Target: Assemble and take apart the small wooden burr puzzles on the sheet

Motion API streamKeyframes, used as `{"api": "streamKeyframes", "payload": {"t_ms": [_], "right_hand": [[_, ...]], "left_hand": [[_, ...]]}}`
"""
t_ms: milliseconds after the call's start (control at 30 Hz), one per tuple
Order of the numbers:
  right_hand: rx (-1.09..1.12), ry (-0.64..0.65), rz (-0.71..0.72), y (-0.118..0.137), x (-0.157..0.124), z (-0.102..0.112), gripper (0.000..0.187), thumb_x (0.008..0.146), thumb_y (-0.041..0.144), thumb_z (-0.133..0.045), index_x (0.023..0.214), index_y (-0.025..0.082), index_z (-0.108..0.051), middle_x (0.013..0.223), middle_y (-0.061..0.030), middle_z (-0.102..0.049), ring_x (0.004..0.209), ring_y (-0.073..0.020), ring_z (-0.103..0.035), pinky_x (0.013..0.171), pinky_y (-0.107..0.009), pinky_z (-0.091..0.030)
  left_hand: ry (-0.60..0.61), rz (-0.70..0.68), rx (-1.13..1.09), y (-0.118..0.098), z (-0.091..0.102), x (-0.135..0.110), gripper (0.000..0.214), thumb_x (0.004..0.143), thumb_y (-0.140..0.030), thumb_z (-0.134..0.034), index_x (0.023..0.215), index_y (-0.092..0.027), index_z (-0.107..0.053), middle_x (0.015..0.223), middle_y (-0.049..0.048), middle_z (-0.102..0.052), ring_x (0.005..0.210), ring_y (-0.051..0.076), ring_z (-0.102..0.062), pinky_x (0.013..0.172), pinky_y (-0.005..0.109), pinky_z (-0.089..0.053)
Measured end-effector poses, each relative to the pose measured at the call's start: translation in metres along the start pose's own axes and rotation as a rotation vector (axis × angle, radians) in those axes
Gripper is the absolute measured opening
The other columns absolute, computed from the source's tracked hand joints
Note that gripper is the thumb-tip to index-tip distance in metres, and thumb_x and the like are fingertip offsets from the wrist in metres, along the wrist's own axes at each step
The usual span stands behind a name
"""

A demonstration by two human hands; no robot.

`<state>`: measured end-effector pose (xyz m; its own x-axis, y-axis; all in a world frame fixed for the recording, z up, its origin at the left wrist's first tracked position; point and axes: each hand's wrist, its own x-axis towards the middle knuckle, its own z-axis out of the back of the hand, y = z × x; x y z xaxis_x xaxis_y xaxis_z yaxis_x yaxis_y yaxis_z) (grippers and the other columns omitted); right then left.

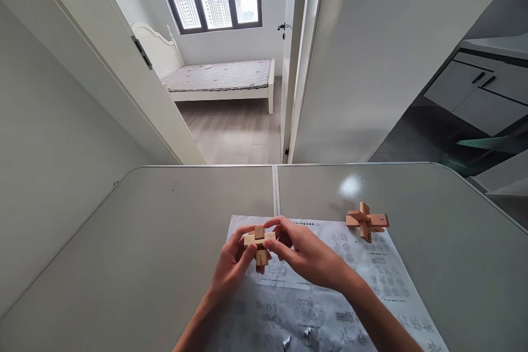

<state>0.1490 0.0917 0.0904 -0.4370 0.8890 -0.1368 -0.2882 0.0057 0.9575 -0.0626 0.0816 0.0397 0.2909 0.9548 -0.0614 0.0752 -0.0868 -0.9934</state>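
A light wooden burr puzzle (259, 242) of interlocking bars is held between both hands above a printed sheet. My left hand (234, 261) grips its left side, thumb at the front and fingers behind. From the right, my right hand (299, 247) pinches the end of the crosswise bar with thumb and fingers. Parts of the puzzle's back and underside are hidden by the fingers. A second, reddish-brown wooden burr puzzle (366, 221), cross-shaped, rests to the right on the sheet's upper right corner, touched by neither hand.
The creased instruction sheet (305, 308) with printed diagrams lies on a grey table (124, 264) with a seam down its middle. Beyond the table's far edge are a doorway, an open door (291, 66) and a bed (223, 80). White cabinets (474, 82) stand at the right.
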Motion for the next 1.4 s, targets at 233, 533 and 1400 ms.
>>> {"api": "streamKeyframes", "payload": {"t_ms": [233,533,1400], "right_hand": [[-0.139,-0.046,0.084,0.001,0.002,-0.001,0.022,0.105,0.033,-0.056,0.122,0.024,-0.066,0.089,-0.0012,-0.075,0.08,-0.0202,-0.068,0.075,-0.031,-0.05],[-0.325,-0.115,0.155,0.0,0.004,-0.006,0.021,0.108,0.034,-0.053,0.121,0.027,-0.068,0.106,-0.0047,-0.08,0.087,-0.0241,-0.074,0.079,-0.034,-0.051],[-0.375,-0.109,0.184,-0.009,0.004,-0.006,0.02,0.108,0.022,-0.05,0.123,0.024,-0.063,0.1,-0.0029,-0.08,0.081,-0.0208,-0.073,0.074,-0.031,-0.05]], "left_hand": [[-0.04,0.02,0.008,0.002,0.001,0.002,0.054,0.092,-0.065,-0.067,0.118,-0.018,-0.065,0.077,0.0038,-0.072,0.064,0.018,-0.066,0.062,0.028,-0.055],[-0.087,0.019,0.015,0.009,0.008,0.003,0.048,0.091,-0.06,-0.07,0.113,-0.018,-0.067,0.068,0.0003,-0.066,0.057,0.016,-0.062,0.058,0.026,-0.053],[0.046,-0.012,-0.175,0.008,0.008,0.001,0.059,0.079,-0.039,-0.089,0.13,-0.021,-0.065,0.079,0.0013,-0.065,0.075,0.018,-0.063,0.073,0.028,-0.053]]}}
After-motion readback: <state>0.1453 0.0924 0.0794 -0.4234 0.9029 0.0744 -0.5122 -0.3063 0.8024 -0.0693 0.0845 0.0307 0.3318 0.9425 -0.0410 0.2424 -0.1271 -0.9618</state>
